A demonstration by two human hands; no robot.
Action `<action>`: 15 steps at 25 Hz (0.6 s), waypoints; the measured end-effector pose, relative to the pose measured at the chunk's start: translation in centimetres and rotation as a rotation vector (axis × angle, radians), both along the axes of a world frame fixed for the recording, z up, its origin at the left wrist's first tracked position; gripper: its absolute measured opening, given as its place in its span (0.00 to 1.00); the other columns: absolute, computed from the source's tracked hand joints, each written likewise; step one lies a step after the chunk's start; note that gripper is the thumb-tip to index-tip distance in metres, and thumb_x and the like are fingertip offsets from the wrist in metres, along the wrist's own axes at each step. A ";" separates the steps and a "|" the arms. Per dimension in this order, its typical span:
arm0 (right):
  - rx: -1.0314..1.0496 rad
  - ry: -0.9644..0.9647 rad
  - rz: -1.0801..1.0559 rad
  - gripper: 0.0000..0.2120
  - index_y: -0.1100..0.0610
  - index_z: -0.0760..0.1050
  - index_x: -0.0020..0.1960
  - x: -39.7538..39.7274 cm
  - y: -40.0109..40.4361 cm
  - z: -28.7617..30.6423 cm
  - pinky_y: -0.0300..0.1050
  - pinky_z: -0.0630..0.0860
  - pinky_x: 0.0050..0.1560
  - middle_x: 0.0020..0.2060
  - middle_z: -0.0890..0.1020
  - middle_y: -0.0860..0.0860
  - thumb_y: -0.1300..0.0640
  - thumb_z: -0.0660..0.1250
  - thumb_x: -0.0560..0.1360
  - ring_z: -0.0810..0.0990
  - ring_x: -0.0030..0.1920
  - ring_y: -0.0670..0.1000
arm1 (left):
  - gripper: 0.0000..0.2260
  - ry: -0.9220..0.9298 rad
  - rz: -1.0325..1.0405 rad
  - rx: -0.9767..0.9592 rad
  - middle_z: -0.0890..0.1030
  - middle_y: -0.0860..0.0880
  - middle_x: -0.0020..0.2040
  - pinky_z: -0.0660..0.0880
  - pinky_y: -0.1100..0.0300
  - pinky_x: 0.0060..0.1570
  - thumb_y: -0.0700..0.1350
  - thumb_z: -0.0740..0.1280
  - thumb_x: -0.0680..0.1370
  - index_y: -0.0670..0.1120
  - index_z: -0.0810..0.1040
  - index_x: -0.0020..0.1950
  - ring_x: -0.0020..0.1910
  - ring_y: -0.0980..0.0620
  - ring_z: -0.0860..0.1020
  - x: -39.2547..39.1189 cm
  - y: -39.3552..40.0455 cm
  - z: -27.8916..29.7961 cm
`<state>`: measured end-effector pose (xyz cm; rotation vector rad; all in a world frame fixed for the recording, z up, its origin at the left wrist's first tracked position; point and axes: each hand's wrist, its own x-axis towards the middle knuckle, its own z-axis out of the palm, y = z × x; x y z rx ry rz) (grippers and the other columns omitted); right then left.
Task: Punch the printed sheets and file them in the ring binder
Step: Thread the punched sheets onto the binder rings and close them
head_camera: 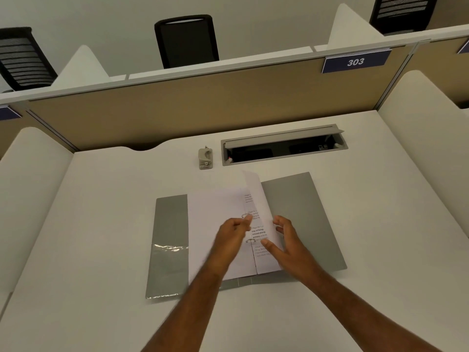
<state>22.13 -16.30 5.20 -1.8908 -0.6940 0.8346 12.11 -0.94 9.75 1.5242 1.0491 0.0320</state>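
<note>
Two bare forearms reach in from the near edge of the white desk (101, 250). Left hand (232, 237) pinches near the upper metal ring (246, 216); whether it grips the ring or paper is blurred. Right hand (285, 240) holds the raised printed white sheet (258, 199), thumb on its printed face, fingers behind. That sheet stands tilted over the rings, long axis running away from the person. Beneath lies the open grey ring binder (299, 212), spine running near to far, covers spread left and right, with white filed sheets (213, 224) flat on its left cover. Beyond sits a small grey hole punch (205, 158), beside an open cable tray (284, 146). A tan partition (177, 110) bears a blue "303" sign (355, 62).
</note>
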 end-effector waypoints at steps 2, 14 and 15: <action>-0.033 -0.050 0.022 0.36 0.44 0.54 0.75 -0.6 0.3 0.2 0.40 0.69 0.66 0.71 0.64 0.41 0.37 0.67 0.74 0.66 0.69 0.41 | 0.18 0.001 -0.034 -0.045 0.84 0.56 0.51 0.79 0.55 0.56 0.63 0.64 0.81 0.51 0.80 0.57 0.53 0.54 0.82 1.4 -1.3 0.2; -0.039 -0.068 0.029 0.39 0.40 0.56 0.75 -0.4 -0.1 -0.5 0.55 0.68 0.73 0.74 0.65 0.40 0.23 0.57 0.71 0.66 0.72 0.43 | 0.11 0.015 0.136 0.143 0.81 0.45 0.46 0.73 0.65 0.38 0.49 0.68 0.82 0.40 0.77 0.51 0.42 0.52 0.79 -0.4 2.2 0.8; -0.040 -0.072 0.027 0.38 0.40 0.57 0.75 -0.3 -0.2 -0.6 0.56 0.68 0.73 0.74 0.65 0.40 0.24 0.57 0.71 0.66 0.72 0.43 | 0.11 0.005 0.160 0.136 0.82 0.46 0.47 0.73 0.65 0.38 0.48 0.68 0.82 0.39 0.77 0.52 0.43 0.52 0.80 -0.9 2.6 1.1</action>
